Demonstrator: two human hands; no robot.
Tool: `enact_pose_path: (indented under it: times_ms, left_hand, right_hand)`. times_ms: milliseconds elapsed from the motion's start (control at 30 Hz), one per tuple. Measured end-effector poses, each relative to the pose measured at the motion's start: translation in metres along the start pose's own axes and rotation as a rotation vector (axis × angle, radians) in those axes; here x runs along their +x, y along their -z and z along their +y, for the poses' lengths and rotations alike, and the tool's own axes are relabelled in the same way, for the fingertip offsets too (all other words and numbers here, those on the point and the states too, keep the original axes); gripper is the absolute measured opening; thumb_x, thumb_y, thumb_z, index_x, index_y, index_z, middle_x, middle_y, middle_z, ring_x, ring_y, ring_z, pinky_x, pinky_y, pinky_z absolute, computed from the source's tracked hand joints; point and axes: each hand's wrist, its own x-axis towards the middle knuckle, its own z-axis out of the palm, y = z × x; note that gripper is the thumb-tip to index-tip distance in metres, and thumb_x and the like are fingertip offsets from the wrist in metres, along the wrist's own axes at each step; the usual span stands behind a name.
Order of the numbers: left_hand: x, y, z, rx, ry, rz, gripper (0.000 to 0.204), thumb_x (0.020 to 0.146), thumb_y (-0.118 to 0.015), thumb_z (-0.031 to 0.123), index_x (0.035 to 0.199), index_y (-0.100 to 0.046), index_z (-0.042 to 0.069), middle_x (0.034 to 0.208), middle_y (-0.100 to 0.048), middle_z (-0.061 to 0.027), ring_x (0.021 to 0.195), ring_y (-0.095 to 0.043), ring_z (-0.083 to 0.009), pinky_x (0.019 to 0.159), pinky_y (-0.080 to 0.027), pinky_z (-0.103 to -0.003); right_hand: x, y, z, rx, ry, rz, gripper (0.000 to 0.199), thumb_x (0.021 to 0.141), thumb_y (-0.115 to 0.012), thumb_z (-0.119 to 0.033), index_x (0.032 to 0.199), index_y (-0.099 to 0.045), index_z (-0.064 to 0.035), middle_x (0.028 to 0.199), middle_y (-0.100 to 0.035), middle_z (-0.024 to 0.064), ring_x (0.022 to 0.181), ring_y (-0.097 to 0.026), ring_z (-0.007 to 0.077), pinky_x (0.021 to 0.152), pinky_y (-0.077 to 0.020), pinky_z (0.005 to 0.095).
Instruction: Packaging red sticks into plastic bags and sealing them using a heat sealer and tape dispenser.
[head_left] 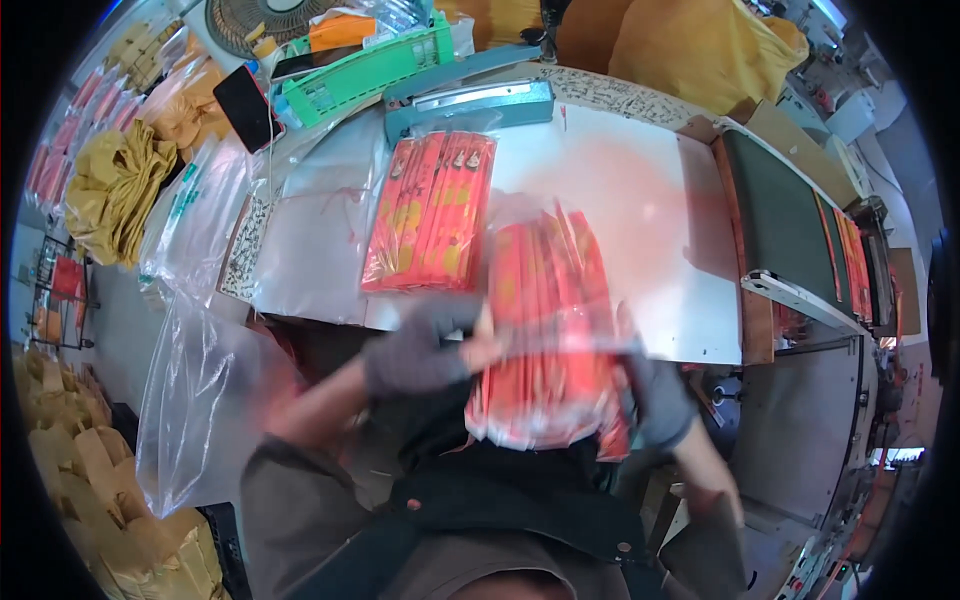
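Both my hands wear grey fingerless gloves and are smeared by motion. Between them, over the table's front edge, is a clear plastic bag of red-and-gold paper packets (545, 300). My left hand (435, 350) pinches the bag's left side, thumb and fingers pressed together. On the opposite side, my right hand (660, 395) is closed at the bag's edge, its fingers partly hidden. Just beyond my left hand, a second bagged bundle of red packets (430, 215) lies flat on the table. Clear flat plastic bags (310, 235) lie to its left.
A teal bag sealer (470, 107) stands at the table's back, before a green basket (370, 70). A dark conveyor belt (785, 205) with red packets runs along the right. Loose clear plastic (195, 390) hangs at the left. A phone (247, 108) stands at the back left.
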Motion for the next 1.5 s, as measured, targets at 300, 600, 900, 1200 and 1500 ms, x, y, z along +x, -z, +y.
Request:
enact_pose_path:
  times_ms: [300, 600, 900, 1200, 1500]
  left_hand:
    - [0.099, 0.045, 0.133, 0.224, -0.493, 0.298, 0.028, 0.08, -0.071, 0.019, 0.093, -0.051, 0.004, 0.087, -0.06, -0.0007, 0.057, -0.046, -0.0051, 0.054, -0.04, -0.024]
    - [0.105, -0.008, 0.123, 1.224, -0.843, 0.1, 0.017, 0.077, -0.062, 0.017, 0.089, -0.056, 0.008, 0.07, -0.05, -0.0093, 0.062, -0.049, -0.0304, 0.058, -0.04, -0.04]
    - [0.053, 0.011, -0.03, 0.391, -0.081, 0.286, 0.042, 0.072, -0.073, 0.011, 0.109, -0.057, 0.001, 0.101, -0.062, -0.006, 0.093, -0.059, -0.0172, 0.085, -0.046, -0.033]
    - [0.109, 0.057, -0.066, -0.387, 0.436, 0.355, 0.041, 0.077, -0.071, 0.015, 0.113, -0.059, 0.0, 0.105, -0.064, -0.007, 0.096, -0.061, -0.0161, 0.087, -0.047, -0.03]
    - [0.167, 0.174, -0.144, -0.706, 0.415, 0.555, 0.035, 0.085, -0.06, 0.011, 0.119, -0.056, 0.002, 0.11, -0.062, -0.0081, 0.101, -0.06, -0.0164, 0.09, -0.045, -0.032]
  right_hand:
    - [0.073, 0.149, -0.043, -0.35, 0.303, 0.497, 0.018, 0.072, -0.059, 0.001, 0.088, -0.055, -0.0049, 0.075, -0.058, 0.0132, 0.066, -0.058, 0.0324, 0.058, -0.0456, 0.0382]
    - [0.09, 0.081, -0.041, -0.318, 0.264, 0.215, 0.038, 0.077, -0.062, -0.043, 0.084, -0.053, -0.0062, 0.071, -0.059, 0.0117, 0.072, -0.061, 0.0309, 0.063, -0.0453, 0.0404]
    - [0.185, 0.083, -0.036, -0.171, 0.525, 0.489, 0.015, 0.071, -0.06, -0.026, 0.071, -0.064, -0.0112, 0.062, -0.059, 0.0126, 0.059, -0.06, 0.0329, 0.051, -0.0459, 0.0432]
    - [0.344, 0.047, 0.134, 0.0, -0.1, 0.699, 0.106, 0.057, -0.076, -0.06, 0.134, -0.036, -0.0003, 0.114, -0.058, 0.0214, 0.111, -0.055, 0.033, 0.093, -0.0421, 0.0365]
    - [0.45, 0.075, 0.096, 0.429, 0.062, 0.602, 0.054, 0.074, -0.073, -0.036, 0.119, -0.058, -0.0086, 0.086, -0.066, 0.0115, 0.076, -0.064, 0.0173, 0.069, -0.0476, 0.0274]
